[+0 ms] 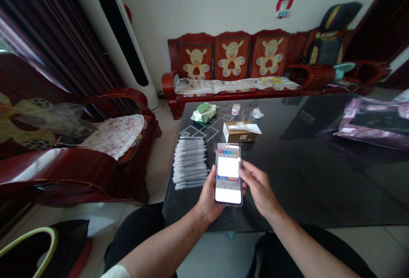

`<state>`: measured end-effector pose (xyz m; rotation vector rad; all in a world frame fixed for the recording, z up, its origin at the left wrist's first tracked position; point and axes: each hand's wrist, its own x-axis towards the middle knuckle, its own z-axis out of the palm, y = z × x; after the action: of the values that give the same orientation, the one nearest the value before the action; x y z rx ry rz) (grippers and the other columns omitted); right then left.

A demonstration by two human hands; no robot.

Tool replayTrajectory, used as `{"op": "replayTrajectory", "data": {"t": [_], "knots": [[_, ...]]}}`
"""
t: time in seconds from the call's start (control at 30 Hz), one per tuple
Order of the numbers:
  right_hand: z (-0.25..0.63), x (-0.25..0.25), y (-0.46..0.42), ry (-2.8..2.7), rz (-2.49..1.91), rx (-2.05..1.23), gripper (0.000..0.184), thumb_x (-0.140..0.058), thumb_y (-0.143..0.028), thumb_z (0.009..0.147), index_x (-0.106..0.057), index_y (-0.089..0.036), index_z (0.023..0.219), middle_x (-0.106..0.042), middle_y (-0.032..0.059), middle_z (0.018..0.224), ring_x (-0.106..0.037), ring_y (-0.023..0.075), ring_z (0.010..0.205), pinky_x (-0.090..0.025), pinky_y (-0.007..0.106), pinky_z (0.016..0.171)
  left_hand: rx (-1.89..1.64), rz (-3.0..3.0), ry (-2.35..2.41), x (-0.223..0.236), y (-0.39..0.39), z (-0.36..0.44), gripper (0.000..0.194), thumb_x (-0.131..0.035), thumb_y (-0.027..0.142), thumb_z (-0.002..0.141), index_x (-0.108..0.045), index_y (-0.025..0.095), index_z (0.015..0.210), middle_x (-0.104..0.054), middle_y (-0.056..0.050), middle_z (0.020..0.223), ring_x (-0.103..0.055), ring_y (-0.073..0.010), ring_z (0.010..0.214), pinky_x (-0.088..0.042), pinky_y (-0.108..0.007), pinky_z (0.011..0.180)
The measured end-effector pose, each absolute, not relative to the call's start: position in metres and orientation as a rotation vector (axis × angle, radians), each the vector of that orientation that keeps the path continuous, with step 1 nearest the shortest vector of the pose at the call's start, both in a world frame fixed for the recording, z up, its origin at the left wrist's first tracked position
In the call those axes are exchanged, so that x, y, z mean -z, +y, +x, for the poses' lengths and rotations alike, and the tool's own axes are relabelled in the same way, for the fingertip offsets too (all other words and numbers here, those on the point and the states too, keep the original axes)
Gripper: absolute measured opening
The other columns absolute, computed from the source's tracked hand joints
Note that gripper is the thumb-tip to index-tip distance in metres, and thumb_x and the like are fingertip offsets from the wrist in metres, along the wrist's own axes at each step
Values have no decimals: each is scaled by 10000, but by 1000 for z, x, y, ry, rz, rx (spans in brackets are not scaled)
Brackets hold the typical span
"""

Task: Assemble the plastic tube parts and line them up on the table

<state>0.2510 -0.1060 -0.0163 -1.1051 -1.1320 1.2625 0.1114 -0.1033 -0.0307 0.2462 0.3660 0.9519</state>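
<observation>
A smartphone (pixel 228 184) with a lit screen is held upright above the near edge of the black table. My left hand (pixel 209 197) is closed around its lower left side, the thumb along the edge. On the other side, my right hand (pixel 257 184) grips the right edge, with its thumb by the screen and some fingers hidden behind the phone. A white panel covers part of the display; its text is too small to read. Just left of the phone lies a row of many grey-white pens (pixel 190 163). A tissue box (pixel 241 132) stands right behind the phone.
On the dark glossy table (pixel 303 176) are a green wipes pack (pixel 204 113), a small jar (pixel 235 109), a crumpled tissue (pixel 257 113) and a purple plastic package (pixel 373 122). Wooden sofas (pixel 188 97) stand behind and left. A bin (pixel 54 244) sits at lower left.
</observation>
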Motion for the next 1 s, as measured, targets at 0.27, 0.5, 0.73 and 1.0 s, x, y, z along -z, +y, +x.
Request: {"op": "replayTrajectory", "data": {"t": [0.27, 0.5, 0.73, 1.0], "knots": [[250, 16, -105, -1111, -1118, -1249, 496, -609, -435, 816, -595, -183, 1244, -586, 12, 690, -410, 102, 516, -360, 183, 379, -952, 249, 359, 31, -103, 111, 610, -441, 546, 888, -567, 72, 1252, -709, -178, 1027, -670, -314, 932, -472, -461, 875], [250, 15, -106, -1101, -1115, -1249, 485, -612, -429, 817, -601, -185, 1236, -565, 1, 670, -412, 101, 510, -370, 185, 375, -947, 246, 379, 29, -104, 111, 617, -440, 548, 888, -570, 62, 1245, -707, -187, 1024, -665, -319, 939, -469, -470, 879], [249, 14, -106, -1089, -1114, -1250, 468, -609, -430, 819, -612, -189, 1220, -548, -5, 657, -403, 100, 502, -360, 185, 368, -953, 249, 358, 30, -104, 111, 610, -448, 543, 886, -561, 73, 1259, -700, -187, 1048, -654, -328, 970, -468, -475, 882], [249, 14, -106, -1081, -1119, -1242, 476, -609, -433, 815, -613, -178, 1218, -539, -1, 648, -397, 97, 495, -347, 179, 362, -946, 264, 332, 31, -104, 111, 620, -441, 549, 886, -554, 75, 1269, -699, -188, 1051, -658, -329, 966, -470, -477, 881]]}}
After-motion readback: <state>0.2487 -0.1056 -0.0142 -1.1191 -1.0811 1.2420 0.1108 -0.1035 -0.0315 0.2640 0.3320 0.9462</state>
